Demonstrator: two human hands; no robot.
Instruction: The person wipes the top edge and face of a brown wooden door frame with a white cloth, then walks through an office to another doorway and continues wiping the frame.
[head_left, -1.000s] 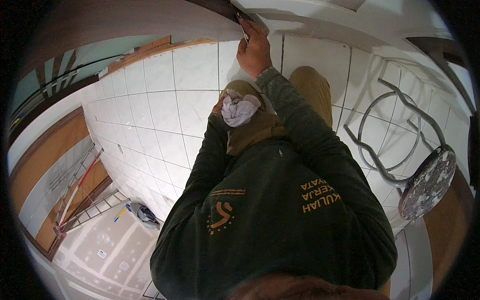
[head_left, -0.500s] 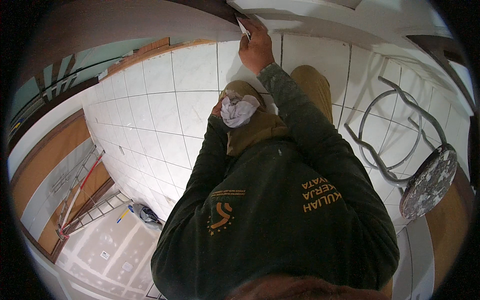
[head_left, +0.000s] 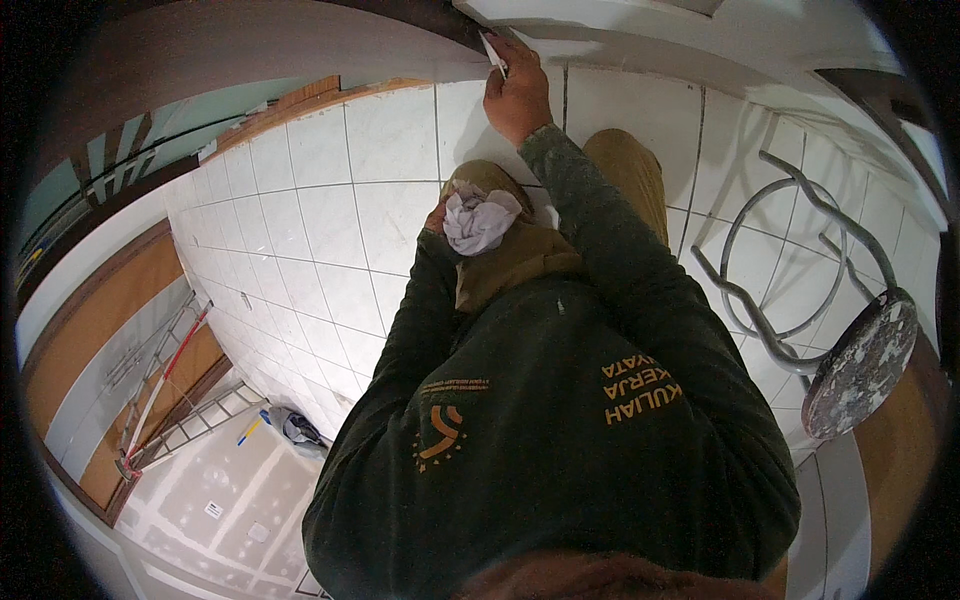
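My right hand point(head_left: 518, 97) reaches forward to where a dark brown frame point(head_left: 425, 22) meets the white wall point(head_left: 600, 45). Its fingers are closed on a thin, flat white piece point(head_left: 496, 55) whose edge faces the dark frame; its exact kind I cannot make out. Resting at my left knee, my left hand point(head_left: 436, 217) is wrapped round a crumpled white rag point(head_left: 480, 221), which hides most of its fingers.
To the right a stool with bent metal legs point(head_left: 770, 330) and a paint-spotted round seat point(head_left: 860, 365) lies tipped on the white tiled floor point(head_left: 390, 220). A ladder point(head_left: 200, 425) and a dark bundle point(head_left: 297, 428) are at the far left.
My right hand and the flat white piece have shifted very slightly to the right and down. The left hand stays with the rag at the knee.
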